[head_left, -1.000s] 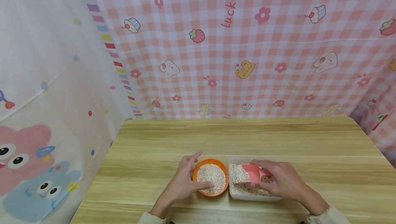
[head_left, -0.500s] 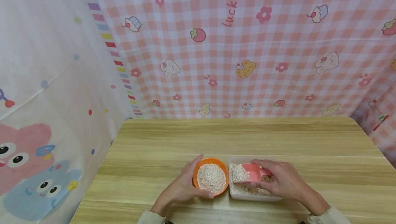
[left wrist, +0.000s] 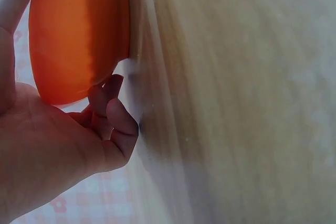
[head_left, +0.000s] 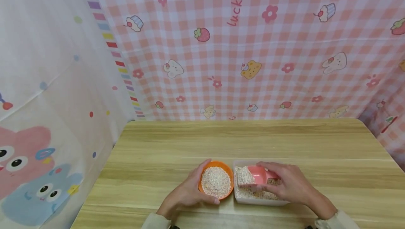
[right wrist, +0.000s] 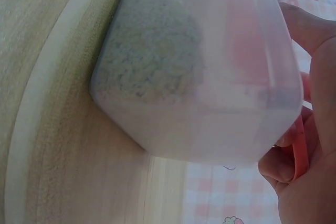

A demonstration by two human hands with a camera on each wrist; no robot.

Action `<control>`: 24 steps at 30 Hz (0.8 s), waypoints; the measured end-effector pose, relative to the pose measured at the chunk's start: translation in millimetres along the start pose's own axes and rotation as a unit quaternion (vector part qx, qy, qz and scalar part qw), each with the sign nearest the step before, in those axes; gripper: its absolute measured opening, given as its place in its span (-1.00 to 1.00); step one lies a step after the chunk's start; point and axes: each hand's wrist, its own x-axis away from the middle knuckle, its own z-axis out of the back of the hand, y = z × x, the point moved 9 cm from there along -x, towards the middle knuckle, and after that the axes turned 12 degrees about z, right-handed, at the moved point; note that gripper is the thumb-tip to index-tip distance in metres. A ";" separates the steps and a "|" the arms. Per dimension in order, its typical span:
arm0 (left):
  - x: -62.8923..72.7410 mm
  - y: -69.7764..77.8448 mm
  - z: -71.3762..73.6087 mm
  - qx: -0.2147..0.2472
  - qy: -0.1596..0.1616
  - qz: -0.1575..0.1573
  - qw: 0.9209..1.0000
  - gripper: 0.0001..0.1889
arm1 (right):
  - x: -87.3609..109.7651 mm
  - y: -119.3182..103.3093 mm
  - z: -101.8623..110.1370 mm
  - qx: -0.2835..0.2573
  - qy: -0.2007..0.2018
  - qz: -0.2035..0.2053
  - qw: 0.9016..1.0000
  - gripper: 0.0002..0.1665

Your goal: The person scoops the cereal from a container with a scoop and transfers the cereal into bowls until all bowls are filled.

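An orange bowl [head_left: 227, 168] of pale oat flakes [head_left: 216, 182] stands on the table, its left side cupped by my left hand [head_left: 191, 191]. The thumb lies along the near rim and the fingers curl round the far side. In the left wrist view, fingers bend close under the bowl's wall [left wrist: 73, 40]. My right hand [head_left: 292, 184] grips the handle of a pink scoop [head_left: 259, 175] over a clear plastic box [head_left: 261, 202]. Flakes fill the scoop's front, which points left toward the bowl. Through the box wall [right wrist: 220, 129] in the right wrist view, more flakes show.
The box sits right beside the bowl on a wood-grain table [head_left: 253, 137]. Behind the table hangs a pink checked cloth [head_left: 227, 60], and a white printed cloth [head_left: 63, 64] hangs on the left.
My left thumb has moved from over the flakes to the bowl's near rim, and the left fingers have closed in round its side. The right hand and scoop have hardly moved.
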 end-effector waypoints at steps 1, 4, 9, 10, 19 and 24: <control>-0.4 -0.5 0.0 0.003 0.000 0.001 1.000 0.27 | -0.1 0.2 0.3 -0.003 0.001 0.000 1.000 -0.29; -0.8 -1.4 0.1 0.008 0.000 0.007 1.000 0.26 | -0.2 0.2 1.6 -0.005 0.003 -0.001 1.000 -0.30; -1.3 -3.3 -0.8 0.025 -0.003 0.014 1.000 0.25 | -0.1 -0.3 5.9 -0.012 0.006 -0.002 1.000 -0.31; -1.5 -3.5 -1.0 0.029 -0.004 0.014 0.999 0.25 | -0.5 -1.1 7.4 -0.012 0.007 0.003 1.000 -0.31; -1.9 -1.3 -1.9 0.031 -0.013 0.005 0.999 0.25 | -11.6 -14.7 21.0 -0.005 0.041 0.057 0.998 -0.31; -2.1 -1.6 -2.0 0.032 -0.015 0.004 0.999 0.26 | -21.9 -21.4 23.4 0.001 0.040 0.069 0.997 -0.31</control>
